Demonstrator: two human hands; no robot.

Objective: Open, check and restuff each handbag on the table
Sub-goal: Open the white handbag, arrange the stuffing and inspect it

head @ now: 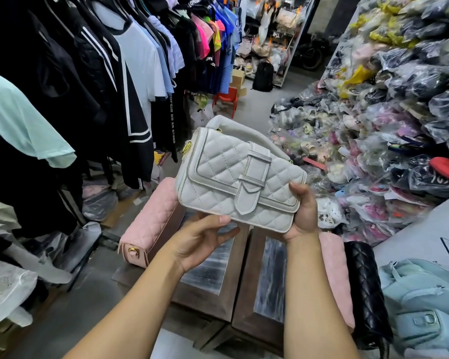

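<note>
Stands over a dark wooden table (240, 257) with grey stone-like insets. Has at the near right a pale blue bag (420, 301), then, side by side along the table's right edge, a black quilted bag (366, 288) and a pink bag (335, 275). Reaches both bare forearms forward above the tabletop. Grips with the right hand (305, 216) the lower right corner of a white quilted handbag (218, 174), thumb pressed on the front, fingers hidden behind. Cups the left hand (202, 242) palm up just beneath the bottom edge, fingers loosely straight, thumb tip at the edge, clasping nothing. Holds the handbag in the air over the table, tilted, front towards the camera, flap down, strap tab through its loop, padded handle on top. Shows a pink quilted bag (151, 224) at the table's far left corner, partly behind the white one. Faces, farther off, hung clothes (130, 73) at left, plastic-wrapped goods (399, 125) heaped at right, a red chair (226, 98) and a black backpack (262, 76) at the back.
</note>
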